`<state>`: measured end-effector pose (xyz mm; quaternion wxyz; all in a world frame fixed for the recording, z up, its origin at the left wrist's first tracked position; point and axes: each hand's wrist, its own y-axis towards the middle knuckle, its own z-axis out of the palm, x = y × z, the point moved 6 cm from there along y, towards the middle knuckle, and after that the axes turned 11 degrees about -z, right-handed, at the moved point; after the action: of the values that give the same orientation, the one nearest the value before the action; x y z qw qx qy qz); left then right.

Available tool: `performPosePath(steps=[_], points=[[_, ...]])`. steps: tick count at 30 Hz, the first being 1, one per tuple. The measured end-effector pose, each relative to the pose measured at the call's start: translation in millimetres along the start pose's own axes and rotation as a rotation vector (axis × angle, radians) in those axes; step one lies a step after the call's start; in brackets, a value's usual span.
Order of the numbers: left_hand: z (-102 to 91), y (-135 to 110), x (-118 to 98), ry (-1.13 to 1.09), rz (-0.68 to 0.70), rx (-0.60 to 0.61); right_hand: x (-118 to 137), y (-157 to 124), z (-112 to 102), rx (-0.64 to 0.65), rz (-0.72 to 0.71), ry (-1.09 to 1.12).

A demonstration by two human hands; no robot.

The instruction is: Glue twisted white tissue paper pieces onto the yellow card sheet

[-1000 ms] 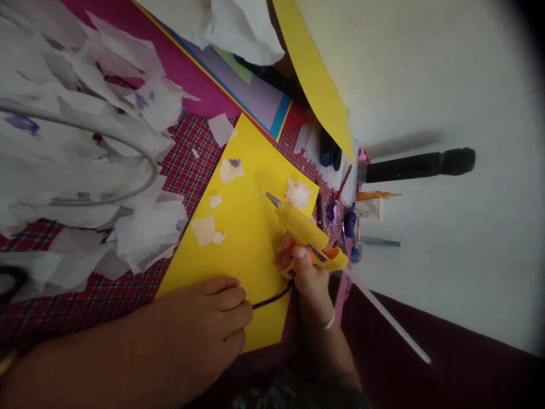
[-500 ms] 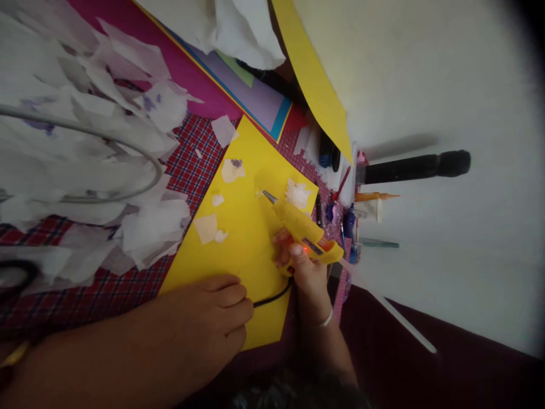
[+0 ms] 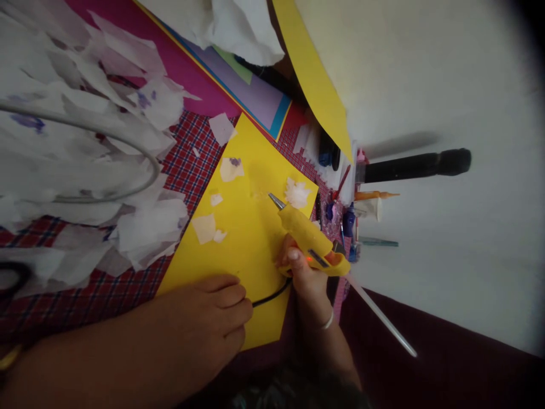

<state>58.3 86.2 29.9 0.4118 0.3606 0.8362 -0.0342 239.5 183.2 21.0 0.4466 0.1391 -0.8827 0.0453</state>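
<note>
My right hand (image 3: 307, 278) grips a yellow hot glue gun (image 3: 309, 236), its red light lit. The metal nozzle points up-left, just above a yellow paper sheet (image 3: 255, 250). From the gun's back end sticks a long clear glue stick (image 3: 383, 318). My left hand (image 3: 223, 312) lies palm down on the sheet, fingers close together, thumb hidden. The gun's black cord (image 3: 272, 296) runs to its fingertips and out of sight beneath it. Near the nozzle are faint marks on the sheet and a white flower-like paper cutout (image 3: 297, 193). Small paper scraps (image 3: 204, 228) lie further left.
A heap of white tissue-like paper (image 3: 85, 142) covers the left of the plaid cloth (image 3: 187, 153), with a grey cable (image 3: 128, 145) across it. Coloured sheets (image 3: 255, 96) lie at the back. Brushes and small paint pots (image 3: 348, 218) stand along the wall at the right.
The glue gun in my right hand has moved slightly right and down, its nozzle pulling away from the marks on the sheet. My left hand stays in place.
</note>
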Motion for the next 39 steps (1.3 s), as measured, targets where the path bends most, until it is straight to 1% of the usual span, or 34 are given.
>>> performPosePath(steps=[3, 8, 12, 16, 20, 23, 25, 28, 34, 37, 39], points=[[-0.6, -1, -1, 0.001, 0.005, -0.004, 7, 8, 2, -0.046, 0.020, 0.091], [-1.5, -2, -2, 0.019, -0.004, -0.031, 12, 18, 6, -0.012, 0.019, 0.155], [-0.1, -1, -1, 0.006, -0.020, -0.010, 6, 12, 3, 0.002, 0.022, 0.156], [-0.1, -2, 0, 0.009, -0.011, -0.021, 3, 5, 0, -0.055, 0.057, 0.108], [0.8, -2, -1, 0.005, -0.012, -0.031, 6, 3, 1, -0.061, 0.032, 0.071], [2.2, -3, -1, 0.011, -0.019, -0.022, 5, 5, 1, -0.072, 0.031, 0.106], [1.9, -4, -1, 0.015, -0.017, -0.020, 4, 8, 3, -0.055, 0.034, 0.150], [-0.2, -3, -1, 0.015, -0.009, -0.036, 5, 12, 4, -0.023, 0.045, 0.147], [0.3, -1, -1, 0.020, -0.027, -0.031, 2, 6, 2, -0.013, 0.002, 0.225], [0.7, -1, -1, 0.006, -0.024, -0.023, -1, 2, 0, -0.040, 0.017, 0.174], [0.2, -2, -1, 0.005, -0.018, -0.025, -1, 1, -1, -0.035, 0.010, 0.116]])
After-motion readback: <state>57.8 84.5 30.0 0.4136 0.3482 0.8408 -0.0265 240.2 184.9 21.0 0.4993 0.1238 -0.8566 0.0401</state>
